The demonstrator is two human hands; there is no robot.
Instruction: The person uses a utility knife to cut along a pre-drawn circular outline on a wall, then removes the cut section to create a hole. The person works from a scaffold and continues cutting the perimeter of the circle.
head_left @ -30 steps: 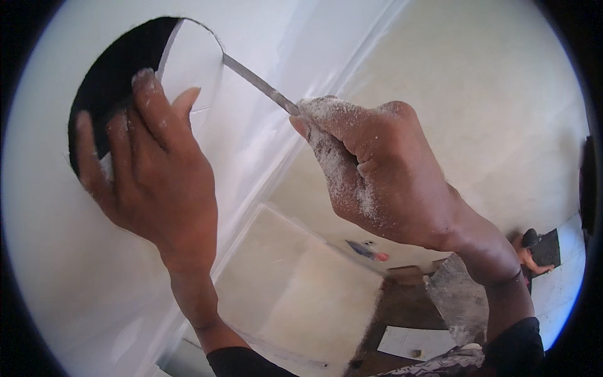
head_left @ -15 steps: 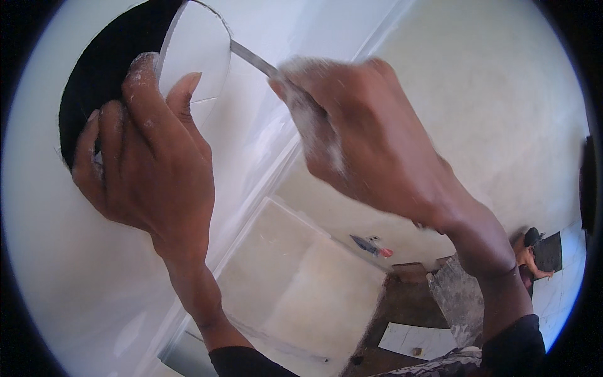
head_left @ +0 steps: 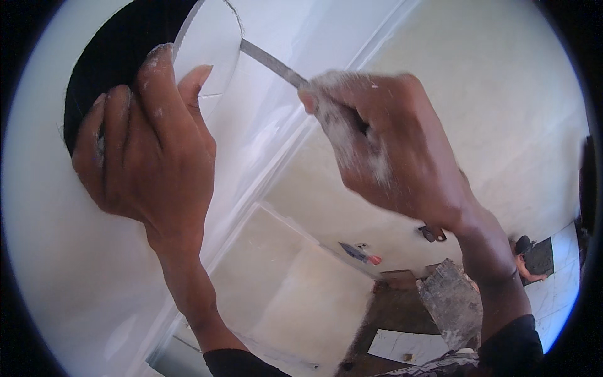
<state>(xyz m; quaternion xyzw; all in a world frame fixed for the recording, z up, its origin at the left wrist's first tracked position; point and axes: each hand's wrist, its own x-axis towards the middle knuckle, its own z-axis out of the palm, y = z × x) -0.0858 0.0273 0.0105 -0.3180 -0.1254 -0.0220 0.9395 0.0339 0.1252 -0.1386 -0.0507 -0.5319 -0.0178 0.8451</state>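
A round cut (head_left: 239,25) runs through the white ceiling board (head_left: 276,28). Its left part is a dark hole (head_left: 119,56); a white piece of board (head_left: 210,47) still fills the right part. My left hand (head_left: 154,144) reaches up at the hole and grips the edge of that piece, the thumb on its face and the index finger at the edge. The other fingers curl over the hole's lower side. In my right hand (head_left: 383,138), dusted white, is a thin saw blade (head_left: 273,63). Its far end is in the cut at the piece's right side. Its near end is hidden in my fist.
Beyond the ceiling edge lies a pale wall (head_left: 490,107). Far below are a grey board (head_left: 449,298), a white marbled tile (head_left: 408,345) and a pointed tool (head_left: 357,252) by the wall. At the far right, another person (head_left: 524,251) works near tiles.
My right hand has drawn back right and down, so more of the blade shows out of the cut. My left hand keeps its grip; the whole view has shifted slightly.
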